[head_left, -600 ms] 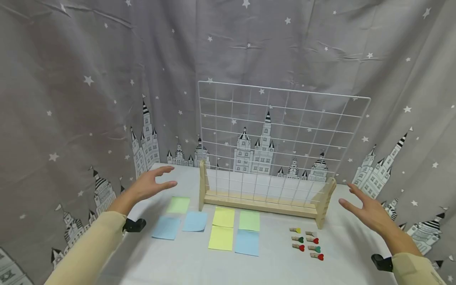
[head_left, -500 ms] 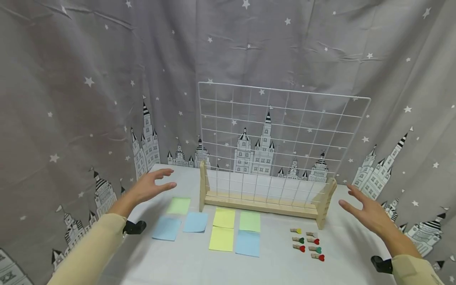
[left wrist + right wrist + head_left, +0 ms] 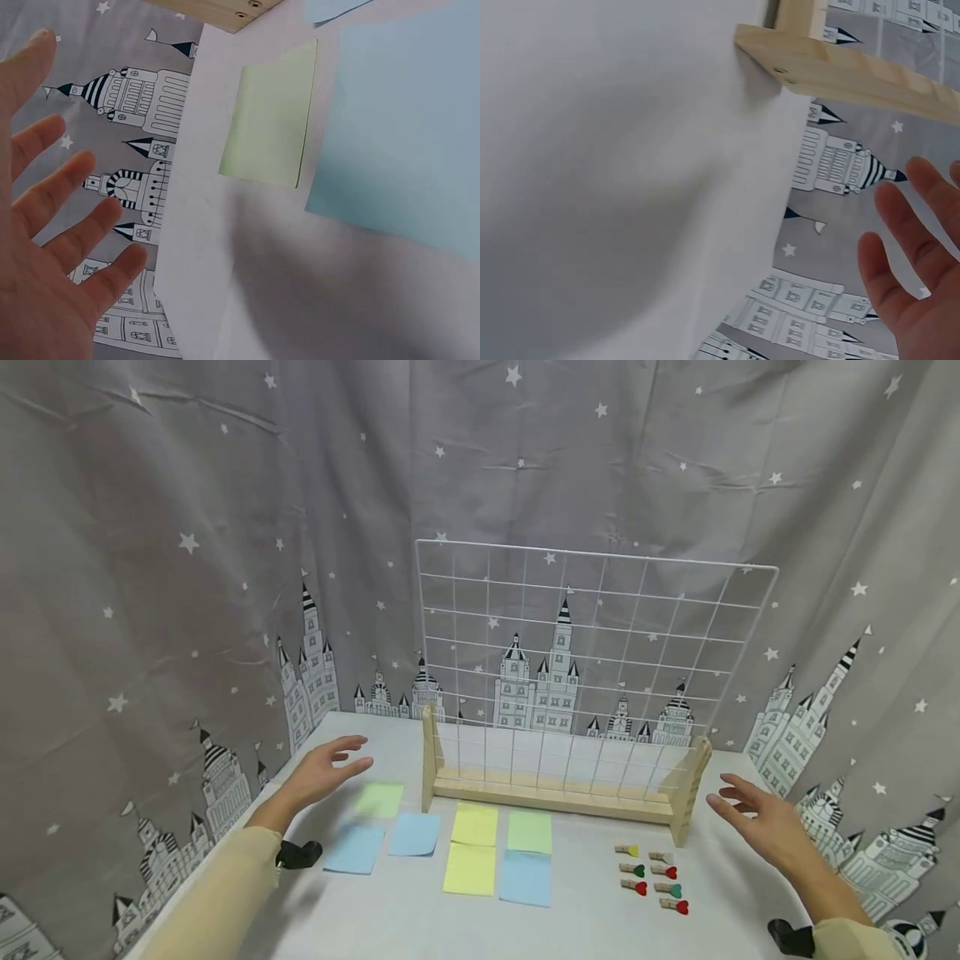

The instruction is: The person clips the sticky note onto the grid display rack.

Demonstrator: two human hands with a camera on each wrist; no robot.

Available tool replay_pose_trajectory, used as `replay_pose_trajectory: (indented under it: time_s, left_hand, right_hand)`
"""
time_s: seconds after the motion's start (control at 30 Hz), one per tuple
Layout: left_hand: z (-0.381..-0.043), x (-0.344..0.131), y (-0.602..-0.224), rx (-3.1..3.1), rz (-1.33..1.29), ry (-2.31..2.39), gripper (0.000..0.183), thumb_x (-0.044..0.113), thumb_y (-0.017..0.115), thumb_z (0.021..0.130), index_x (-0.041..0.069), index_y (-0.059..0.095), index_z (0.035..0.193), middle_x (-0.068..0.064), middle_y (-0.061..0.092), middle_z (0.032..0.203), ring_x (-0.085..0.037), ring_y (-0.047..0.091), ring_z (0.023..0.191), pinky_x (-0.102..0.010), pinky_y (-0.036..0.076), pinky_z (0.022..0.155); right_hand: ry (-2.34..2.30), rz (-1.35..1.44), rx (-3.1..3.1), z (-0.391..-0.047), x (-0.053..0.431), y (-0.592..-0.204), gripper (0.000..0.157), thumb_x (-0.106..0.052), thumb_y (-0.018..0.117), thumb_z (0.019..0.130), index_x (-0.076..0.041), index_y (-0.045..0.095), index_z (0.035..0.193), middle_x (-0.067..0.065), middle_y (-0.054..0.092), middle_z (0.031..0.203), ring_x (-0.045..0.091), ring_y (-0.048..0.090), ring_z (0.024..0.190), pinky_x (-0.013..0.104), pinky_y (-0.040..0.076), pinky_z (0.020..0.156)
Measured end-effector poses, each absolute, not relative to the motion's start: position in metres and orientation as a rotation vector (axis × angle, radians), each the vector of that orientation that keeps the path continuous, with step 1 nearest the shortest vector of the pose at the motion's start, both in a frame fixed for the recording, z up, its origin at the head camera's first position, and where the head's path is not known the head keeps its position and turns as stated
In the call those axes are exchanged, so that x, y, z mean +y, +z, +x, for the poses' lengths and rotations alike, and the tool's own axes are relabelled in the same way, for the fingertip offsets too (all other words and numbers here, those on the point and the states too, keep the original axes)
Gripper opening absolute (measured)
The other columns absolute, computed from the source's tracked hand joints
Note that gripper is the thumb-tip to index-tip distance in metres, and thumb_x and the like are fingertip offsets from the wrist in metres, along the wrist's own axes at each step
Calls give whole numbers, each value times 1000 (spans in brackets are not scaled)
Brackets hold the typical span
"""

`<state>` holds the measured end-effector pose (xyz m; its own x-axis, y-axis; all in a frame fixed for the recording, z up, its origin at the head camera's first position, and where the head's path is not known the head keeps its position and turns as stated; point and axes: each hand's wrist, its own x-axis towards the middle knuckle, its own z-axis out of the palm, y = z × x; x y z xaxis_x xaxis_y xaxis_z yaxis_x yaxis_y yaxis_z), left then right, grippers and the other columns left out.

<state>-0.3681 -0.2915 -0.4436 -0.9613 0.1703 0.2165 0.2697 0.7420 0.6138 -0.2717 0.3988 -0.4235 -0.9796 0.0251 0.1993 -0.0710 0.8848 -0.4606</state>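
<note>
Seven plain notes [image 3: 415,835], seven clips [image 3: 664,872]

This looks like a small curtained booth: a grey curtain [image 3: 480,502], printed with white stars [image 3: 188,542] and storybook castles [image 3: 311,652], hangs in folds close behind and beside a white tabletop [image 3: 585,935]. Home or studio, I cannot tell.

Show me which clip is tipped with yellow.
The farthest clip in the left column; the other six are tipped with red, green, teal or a pale shade.
</note>
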Motion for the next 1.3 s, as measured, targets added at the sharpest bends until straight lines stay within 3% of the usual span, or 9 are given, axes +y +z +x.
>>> replay_pose_trajectory:
  time_s: [0.2,0.43,0.57,0.7,0.9,1.17,1.3]
  left_hand:
    - [-376,-289,-453,-2791,-339,-1041,68,54,64,98,12,50,151,-21,53,152,-54,47,138,-65,45,106]
    - [-383,-288,-465,-2816,-322,-1046,64,47,64,100,8,51,149,-26,53,150,-55,49,136,-65,43,109]
    - [-383,-291,-472,-2826,-316,-1042,59,40,66,101,7,52,148,-26,54,149,-54,51,134,-64,43,109]
    - [-383,-294,-479,-2837,-308,-1053,56,36,66,102,7,53,148,-26,55,148,-54,52,133,-64,43,108]
    - [-387,-298,-488,-2876,-214,-1119,52,32,64,103,9,52,148,-24,53,150,-52,51,135,-63,42,111]
    - [-391,-293,-501,-2907,-73,-1147,49,31,64,103,11,55,147,-24,55,148,-45,54,131,-61,45,108]
    - [-392,-290,-507,-2904,-31,-1126,48,31,63,103,10,56,146,-23,58,144,-43,55,129,-60,45,108]
  right_hand:
    - [779,-59,-2879,-268,395,-435,76,-62,55,100,0,54,144,25,71,123,46,66,113,52,57,79]
    - [965,-44,-2907,-269,387,-448,66,-53,59,102,-2,58,143,21,73,122,43,65,117,55,55,89]
    - [1050,-17,-2896,-270,382,-453,61,-47,63,101,-2,58,143,17,75,117,29,69,105,41,56,81]
    - [1159,-7,-2876,-272,378,-457,58,-40,68,100,-2,59,142,12,73,109,16,62,91,30,51,71]
    - [1310,-18,-2868,-272,373,-467,55,-33,73,97,-1,61,140,8,70,102,14,56,83,30,50,66]
    - [1310,-25,-2924,-273,371,-481,51,-34,74,96,-1,65,134,6,71,104,16,56,86,29,48,67]
    - [1316,-51,-2939,-274,372,-493,49,-34,75,95,-2,68,132,5,69,95,15,55,79,28,48,61]
